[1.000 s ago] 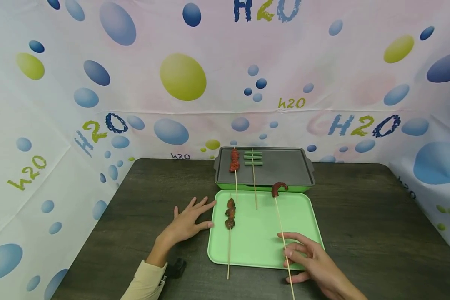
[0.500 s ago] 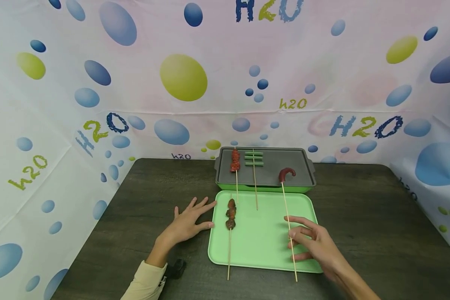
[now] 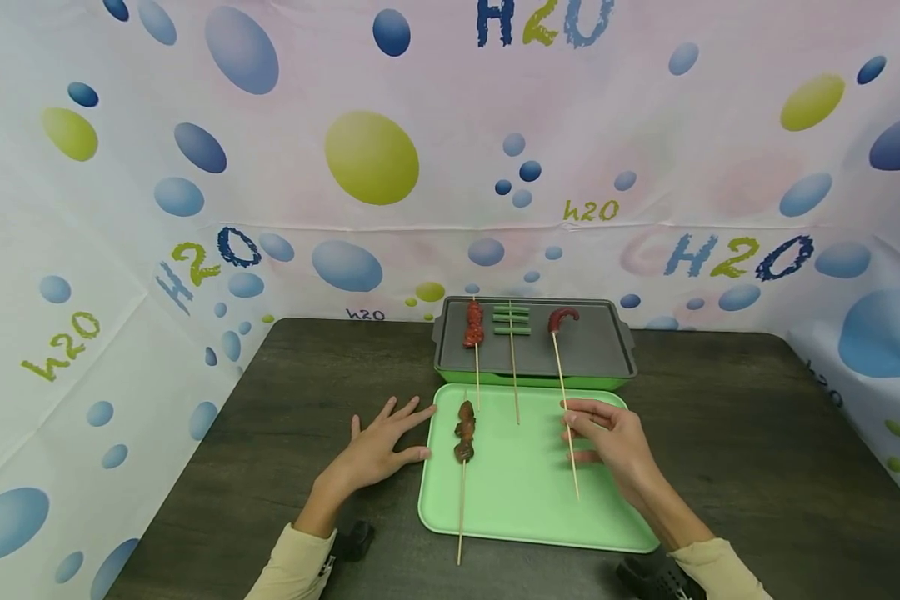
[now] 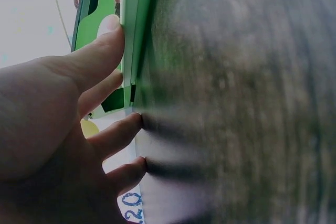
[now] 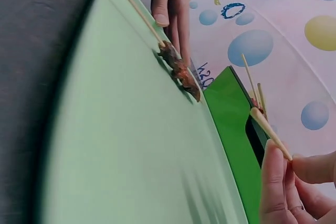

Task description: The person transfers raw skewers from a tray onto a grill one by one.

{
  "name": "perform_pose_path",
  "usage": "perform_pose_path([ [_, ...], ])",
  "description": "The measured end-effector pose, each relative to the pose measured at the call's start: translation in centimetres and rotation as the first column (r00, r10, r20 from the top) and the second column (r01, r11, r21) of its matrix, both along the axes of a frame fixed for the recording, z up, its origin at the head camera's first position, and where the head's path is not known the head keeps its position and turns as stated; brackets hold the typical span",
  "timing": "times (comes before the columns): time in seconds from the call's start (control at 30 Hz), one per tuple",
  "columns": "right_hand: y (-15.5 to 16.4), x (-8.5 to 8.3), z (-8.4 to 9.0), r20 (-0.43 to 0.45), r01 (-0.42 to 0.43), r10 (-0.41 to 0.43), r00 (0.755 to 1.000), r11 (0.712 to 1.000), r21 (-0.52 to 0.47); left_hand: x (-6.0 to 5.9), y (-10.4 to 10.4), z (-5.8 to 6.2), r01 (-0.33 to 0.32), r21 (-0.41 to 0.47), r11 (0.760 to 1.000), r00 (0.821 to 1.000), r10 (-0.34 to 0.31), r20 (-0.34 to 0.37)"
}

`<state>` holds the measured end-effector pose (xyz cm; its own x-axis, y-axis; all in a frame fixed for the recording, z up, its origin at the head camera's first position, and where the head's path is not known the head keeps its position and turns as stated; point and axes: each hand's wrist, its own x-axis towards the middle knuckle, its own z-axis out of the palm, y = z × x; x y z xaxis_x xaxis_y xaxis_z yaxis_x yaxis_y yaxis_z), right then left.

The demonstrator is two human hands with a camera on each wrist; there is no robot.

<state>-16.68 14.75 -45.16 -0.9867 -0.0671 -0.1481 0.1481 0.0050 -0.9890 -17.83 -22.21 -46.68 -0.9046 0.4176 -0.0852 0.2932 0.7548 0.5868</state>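
Observation:
My right hand (image 3: pixel 607 437) pinches the wooden stick of a skewer with a curled, dark red octopus-tentacle-like piece (image 3: pixel 562 318) at its tip. That piece is over the right part of the grey griddle (image 3: pixel 600 350); whether it touches the plate I cannot tell. My left hand (image 3: pixel 378 446) lies with fingers spread at the left edge of the light green tray (image 3: pixel 525 500), thumb and a fingertip against its rim. On the tray's left side is a skewer of brown meat pieces (image 3: pixel 464 432), its stick reaching past the front rim.
On the griddle lie a skewer of red meat (image 3: pixel 474 325) and a skewer of green vegetable pieces (image 3: pixel 512 320), their sticks extending over the tray. A patterned curtain (image 3: pixel 371 158) hangs behind the dark wooden table (image 3: pixel 307 367).
My right hand has carried the curled-piece skewer forward, from above the tray to over the griddle, then slightly left. My left hand has stayed at the tray's edge.

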Motion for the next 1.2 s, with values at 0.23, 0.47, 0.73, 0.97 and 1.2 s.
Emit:
perform_pose_path([
  [0.23,-0.1,-2.1,0.4,0.012,-0.004,0.004,1.000,1.000,-0.026,0.0,0.0,0.0,-0.002,0.003,1.000,1.000,0.002,0.001],
  [0.47,-0.2,-3.5,0.3,0.018,-0.008,0.009,1.000,0.999,-0.046,0.0,0.1,0.0,-0.001,0.000,1.000,1.000,0.001,-0.003],
  [0.73,-0.3,-3.9,0.2,0.029,-0.008,0.010,1.000,0.998,-0.067,0.0,0.1,0.1,-0.003,-0.003,1.000,1.000,0.003,0.000],
  [0.97,-0.3,-3.9,0.1,0.042,0.004,0.001,0.999,0.995,-0.099,0.1,0.1,0.1,-0.008,-0.006,1.000,1.000,0.008,0.000],
  [1.2,-0.4,-4.1,0.1,0.077,0.039,-0.028,0.997,0.988,-0.149,0.0,0.2,0.0,-0.007,-0.013,1.000,1.000,0.007,-0.002],
])
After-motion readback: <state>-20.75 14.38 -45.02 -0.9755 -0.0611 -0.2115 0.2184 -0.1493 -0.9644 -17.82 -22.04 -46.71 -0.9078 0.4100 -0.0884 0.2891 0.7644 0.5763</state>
